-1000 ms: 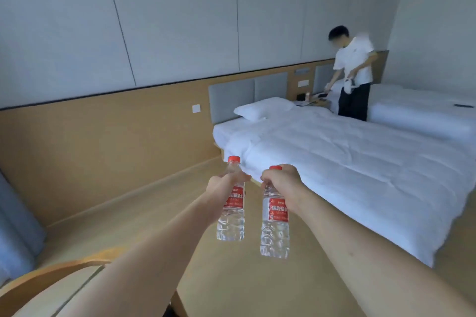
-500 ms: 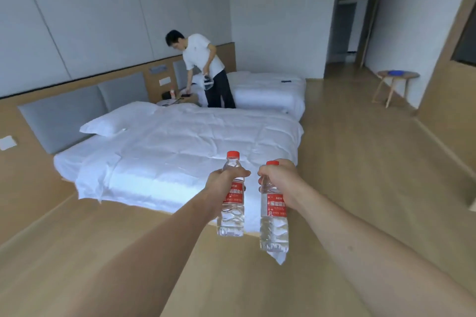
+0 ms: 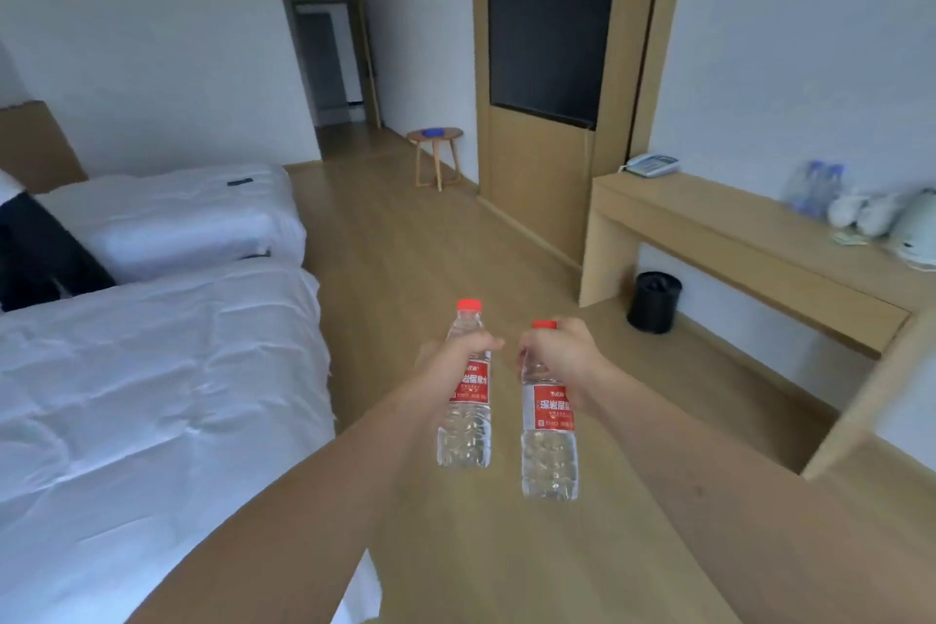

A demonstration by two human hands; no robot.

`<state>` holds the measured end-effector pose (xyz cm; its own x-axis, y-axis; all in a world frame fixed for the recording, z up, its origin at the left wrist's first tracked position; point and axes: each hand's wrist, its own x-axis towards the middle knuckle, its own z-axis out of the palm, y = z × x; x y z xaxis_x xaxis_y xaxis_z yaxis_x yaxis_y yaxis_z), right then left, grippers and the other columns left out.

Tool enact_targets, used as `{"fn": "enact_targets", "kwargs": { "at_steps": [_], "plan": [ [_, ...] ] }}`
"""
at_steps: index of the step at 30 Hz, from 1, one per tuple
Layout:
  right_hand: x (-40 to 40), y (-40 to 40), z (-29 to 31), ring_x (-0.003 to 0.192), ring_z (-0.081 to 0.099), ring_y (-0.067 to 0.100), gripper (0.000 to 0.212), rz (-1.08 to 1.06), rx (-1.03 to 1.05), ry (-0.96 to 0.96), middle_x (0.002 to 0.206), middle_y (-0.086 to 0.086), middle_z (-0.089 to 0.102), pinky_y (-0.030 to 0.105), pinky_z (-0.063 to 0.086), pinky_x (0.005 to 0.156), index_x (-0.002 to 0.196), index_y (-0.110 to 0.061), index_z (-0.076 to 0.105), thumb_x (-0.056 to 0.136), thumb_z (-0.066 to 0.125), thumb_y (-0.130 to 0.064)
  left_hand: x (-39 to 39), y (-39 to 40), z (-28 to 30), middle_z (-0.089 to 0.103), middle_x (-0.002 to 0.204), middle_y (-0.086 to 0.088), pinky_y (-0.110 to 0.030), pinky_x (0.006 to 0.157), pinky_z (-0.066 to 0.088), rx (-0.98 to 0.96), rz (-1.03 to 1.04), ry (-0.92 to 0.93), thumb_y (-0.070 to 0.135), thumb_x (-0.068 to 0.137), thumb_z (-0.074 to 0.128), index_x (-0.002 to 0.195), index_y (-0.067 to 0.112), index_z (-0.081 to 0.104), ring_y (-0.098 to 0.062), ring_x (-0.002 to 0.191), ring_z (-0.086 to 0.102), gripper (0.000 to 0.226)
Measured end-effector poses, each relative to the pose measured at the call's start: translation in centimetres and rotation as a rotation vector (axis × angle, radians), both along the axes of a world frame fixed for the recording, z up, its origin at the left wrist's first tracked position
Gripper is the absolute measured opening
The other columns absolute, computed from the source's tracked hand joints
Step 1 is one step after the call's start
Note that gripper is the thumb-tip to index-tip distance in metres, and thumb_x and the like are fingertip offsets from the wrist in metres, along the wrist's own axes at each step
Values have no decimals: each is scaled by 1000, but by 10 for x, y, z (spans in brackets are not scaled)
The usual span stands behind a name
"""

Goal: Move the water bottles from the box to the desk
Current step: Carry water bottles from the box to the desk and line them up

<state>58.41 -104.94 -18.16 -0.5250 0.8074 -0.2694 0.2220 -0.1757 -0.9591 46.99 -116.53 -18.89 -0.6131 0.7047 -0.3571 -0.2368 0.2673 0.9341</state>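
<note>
Hands (image 3: 458, 357) round bottles (image 3: 465, 413) (apparently upright)

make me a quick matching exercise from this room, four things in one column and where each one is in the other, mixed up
Things:
1. water bottle with its whole red cap showing
2. black waste bin
3. telephone
4. small round stool

Places:
A. on the floor under the desk
B. gripped in the left hand
C. by the wall near the hallway
D. on the far end of the desk top

Pairs: 1-B, 2-A, 3-D, 4-C
</note>
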Motion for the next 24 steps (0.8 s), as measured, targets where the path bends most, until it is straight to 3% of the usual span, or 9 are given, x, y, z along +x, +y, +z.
{"fn": "enact_targets", "kwargs": {
  "at_steps": [3,6,8,11,15,20,24],
  "plan": [
    [-6,47,1,44,55,27,11,-127,21,-11,60,18,61,34,51,56,63,0,57,72,61,6,-22,64,-1,71,70,-5,-27,52,56,-10,-148,-16,30,76,83,109,12,67,-20,55,69,41],
    [-14,92,2,54,59,29,3,-248,36,-31,61,13,66,39,57,64,77,1,62,75,64,1,-44,124,2,69,78,-8,-30,65,57,-38,-293,-23,34,77,82,113,14,65,-22,60,67,45],
    [-18,118,3,58,62,31,9,-320,27,-47,64,14,68,46,61,72,85,2,63,77,67,-1,-55,158,5,68,84,-10,-33,70,56,-48,-366,-34,36,76,82,116,14,64,-24,65,67,49],
    [-20,149,4,56,62,29,7,-417,21,-61,65,13,68,39,59,65,85,-1,63,79,68,-2,-67,206,6,69,88,-11,-38,78,57,-60,-456,-27,41,72,83,113,16,64,-27,72,67,52],
    [-14,184,0,54,63,26,9,-524,18,-88,67,12,70,34,57,62,90,-3,65,82,69,-5,-66,256,0,71,83,-9,-38,73,59,-76,-543,-23,41,66,86,107,18,67,-27,70,69,51],
    [1,233,-12,45,62,18,16,-627,-15,-113,61,7,69,26,54,50,96,-3,64,82,71,-7,-52,323,-13,72,90,-11,-41,80,60,-86,-641,-11,40,67,86,109,22,66,-28,76,70,50],
    [19,290,-24,50,63,24,9,-681,-29,-119,59,7,68,33,58,60,85,1,67,82,69,-6,-34,384,-22,72,91,-11,-37,74,60,-86,-709,-7,39,70,86,109,20,66,-27,75,71,47]
  ]
}}
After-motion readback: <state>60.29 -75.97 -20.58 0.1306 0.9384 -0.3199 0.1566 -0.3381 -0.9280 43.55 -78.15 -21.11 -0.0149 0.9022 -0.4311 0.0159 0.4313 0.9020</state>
